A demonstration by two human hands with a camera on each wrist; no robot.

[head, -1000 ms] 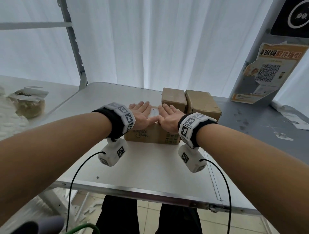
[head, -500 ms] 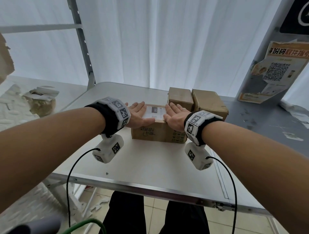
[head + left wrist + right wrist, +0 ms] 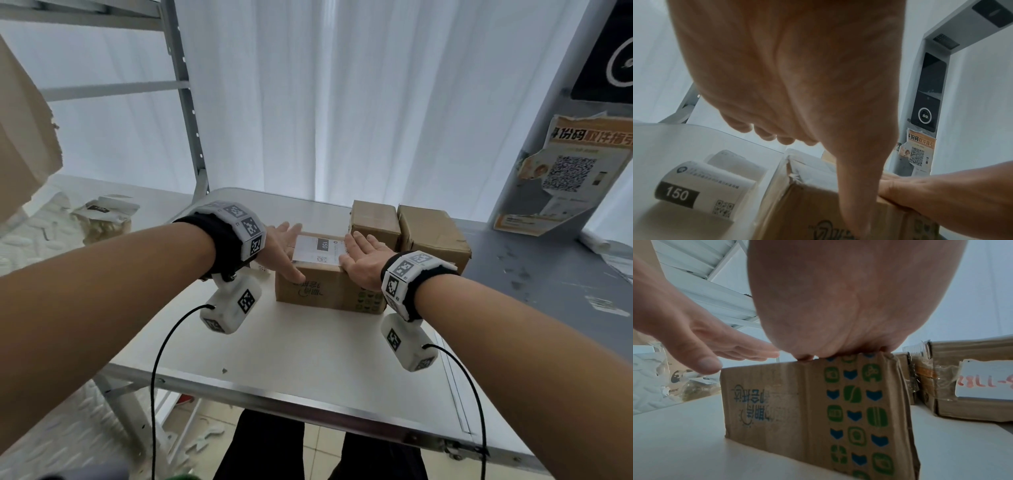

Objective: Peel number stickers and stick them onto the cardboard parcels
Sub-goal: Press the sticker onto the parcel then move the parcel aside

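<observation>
A printed cardboard parcel [image 3: 329, 294] stands on the white table [image 3: 308, 359]. A white sticker with "150" in a black bar [image 3: 317, 248] lies on its top. My left hand [image 3: 286, 245] lies flat with straight fingers along the top's left edge, and its thumb reaches over the front corner. My right hand [image 3: 361, 251] presses flat on the right side of the top, its fingers overlapping the sticker's right edge. In the left wrist view a roll of the same stickers [image 3: 694, 186] lies on the table just left of the parcel [image 3: 812, 203].
Two plain brown parcels [image 3: 375, 219] [image 3: 433, 234] stand directly behind and to the right; one carries a handwritten white label [image 3: 982, 381]. A grey table [image 3: 548, 274] adjoins on the right. A metal shelf post [image 3: 188, 120] rises at the back left.
Both hands have slid apart across the parcel's top, left hand leftward and right hand rightward, uncovering the sticker between them. The head view has tilted up a little.
</observation>
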